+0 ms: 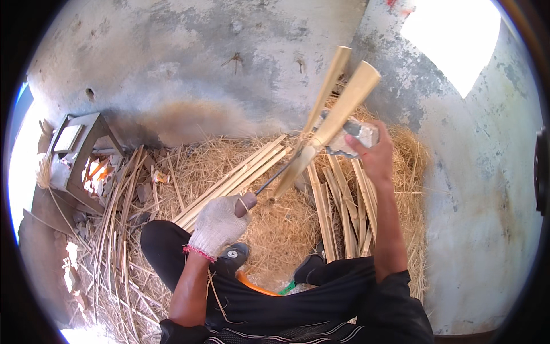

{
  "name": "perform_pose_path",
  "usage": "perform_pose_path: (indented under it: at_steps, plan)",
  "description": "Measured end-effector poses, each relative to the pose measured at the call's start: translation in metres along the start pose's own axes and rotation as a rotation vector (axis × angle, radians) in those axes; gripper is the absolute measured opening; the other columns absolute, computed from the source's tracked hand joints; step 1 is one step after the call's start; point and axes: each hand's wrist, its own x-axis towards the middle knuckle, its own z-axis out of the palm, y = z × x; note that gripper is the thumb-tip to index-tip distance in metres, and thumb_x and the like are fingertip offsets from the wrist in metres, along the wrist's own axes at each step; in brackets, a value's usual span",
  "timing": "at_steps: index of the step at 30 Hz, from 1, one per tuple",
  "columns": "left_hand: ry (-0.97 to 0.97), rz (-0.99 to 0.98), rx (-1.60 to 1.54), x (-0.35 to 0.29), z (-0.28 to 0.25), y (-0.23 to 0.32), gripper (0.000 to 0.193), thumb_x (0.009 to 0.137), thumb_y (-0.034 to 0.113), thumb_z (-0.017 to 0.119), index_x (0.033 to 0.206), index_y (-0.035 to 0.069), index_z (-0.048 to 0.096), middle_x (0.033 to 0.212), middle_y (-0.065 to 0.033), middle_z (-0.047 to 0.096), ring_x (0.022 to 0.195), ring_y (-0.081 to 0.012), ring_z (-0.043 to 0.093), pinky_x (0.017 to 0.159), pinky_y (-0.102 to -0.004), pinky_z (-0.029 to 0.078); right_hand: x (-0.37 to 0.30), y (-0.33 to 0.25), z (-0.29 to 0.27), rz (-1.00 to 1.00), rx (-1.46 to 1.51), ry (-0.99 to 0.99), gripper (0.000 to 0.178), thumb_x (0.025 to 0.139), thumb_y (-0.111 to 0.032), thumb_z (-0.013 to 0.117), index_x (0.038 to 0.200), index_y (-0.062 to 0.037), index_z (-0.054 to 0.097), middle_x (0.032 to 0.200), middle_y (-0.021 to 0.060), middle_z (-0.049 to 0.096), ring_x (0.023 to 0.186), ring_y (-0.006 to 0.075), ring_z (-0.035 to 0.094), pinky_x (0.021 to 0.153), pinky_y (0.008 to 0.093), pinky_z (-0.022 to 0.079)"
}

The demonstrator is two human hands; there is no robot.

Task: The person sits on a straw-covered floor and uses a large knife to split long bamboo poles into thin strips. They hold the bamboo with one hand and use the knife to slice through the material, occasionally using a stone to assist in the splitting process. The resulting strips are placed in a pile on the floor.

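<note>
My left hand (219,225), in a white knitted glove, is closed round the brown handle of a knife (245,204). Its thin dark shank runs up and right to a blade at the bamboo. A length of pale bamboo (344,103) leans there, split at its upper part into two spread strips, with its lower end pointing down at the straw. Bare, my right hand (372,150) grips a rough grey-and-white piece (354,137) beside the split; whether it is stone or folded cloth, I cannot tell. That piece lies against or just behind the bamboo.
Bamboo strips (235,178) lie left of the middle, and several more split lengths (338,200) lie right. Straw and shavings (281,229) cover the floor between my shoes. A wooden stool-like frame (86,149) stands far left, near long thin strips (117,212). Stained walls (189,74) rise close by.
</note>
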Motion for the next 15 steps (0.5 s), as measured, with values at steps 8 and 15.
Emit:
perform_pose_path:
  at_steps: [8, 15]
  plan:
    - [-0.033, -0.045, 0.040, -0.004, 0.010, -0.011, 0.031, 0.093, 0.032, 0.052, 0.086, 0.007, 0.069, 0.082, -0.0216, 0.068, 0.082, -0.0431, 0.066, 0.075, -0.0506, 0.052, 0.004, -0.023, -0.014, -0.593, 0.380, 0.691, 0.048, 0.085, -0.017, 0.080, 0.122, -0.0020, 0.053, 0.104, 0.0137, 0.068, 0.084, 0.0245, 0.072, 0.070, 0.0315, 0.062]
    - [-0.040, 0.018, 0.173, -0.002, 0.016, -0.003, 0.044, 0.099, 0.042, 0.047, 0.086, 0.007, 0.070, 0.081, -0.0230, 0.066, 0.083, -0.0434, 0.065, 0.072, -0.0501, 0.051, 0.015, 0.052, 0.006, -0.384, -0.247, -0.097, 0.058, 0.080, -0.029, 0.083, 0.124, 0.0003, 0.058, 0.105, 0.0170, 0.072, 0.083, 0.0303, 0.072, 0.078, 0.0435, 0.058]
